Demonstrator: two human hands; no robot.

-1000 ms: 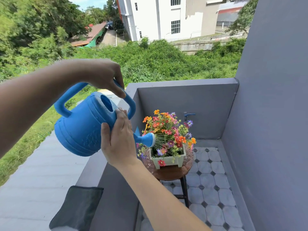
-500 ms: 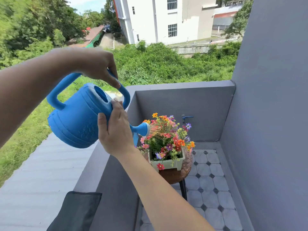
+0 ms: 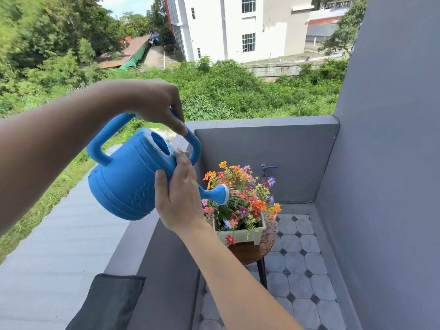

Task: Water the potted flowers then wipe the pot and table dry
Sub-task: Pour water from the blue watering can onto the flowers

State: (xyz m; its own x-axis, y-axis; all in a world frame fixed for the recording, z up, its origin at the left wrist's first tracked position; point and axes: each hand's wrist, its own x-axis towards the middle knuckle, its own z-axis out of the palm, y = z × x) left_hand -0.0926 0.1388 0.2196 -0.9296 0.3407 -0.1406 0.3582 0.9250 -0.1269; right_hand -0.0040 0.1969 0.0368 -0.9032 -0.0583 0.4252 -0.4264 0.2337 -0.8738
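Note:
A blue watering can [image 3: 128,184] is tipped to the right, its rose [image 3: 220,194] spraying thin streams of water onto the colourful flowers [image 3: 242,196]. My left hand [image 3: 154,103] grips the can's top handle from above. My right hand [image 3: 181,198] presses against the can's front side near the spout base. The flowers stand in a pale green rectangular pot [image 3: 242,233] on a small round brown table [image 3: 252,251] with a dark leg.
A dark grey cloth [image 3: 107,303] hangs over the grey balcony wall [image 3: 133,246] at the lower left. A blue tap [image 3: 267,168] sticks out of the far wall behind the flowers. Grey walls enclose a narrow tiled floor [image 3: 295,258].
The can and both hands have stayed over the flowers, with the spout still pouring; the spout has shifted slightly back to the right over the blooms. The view has tilted a little.

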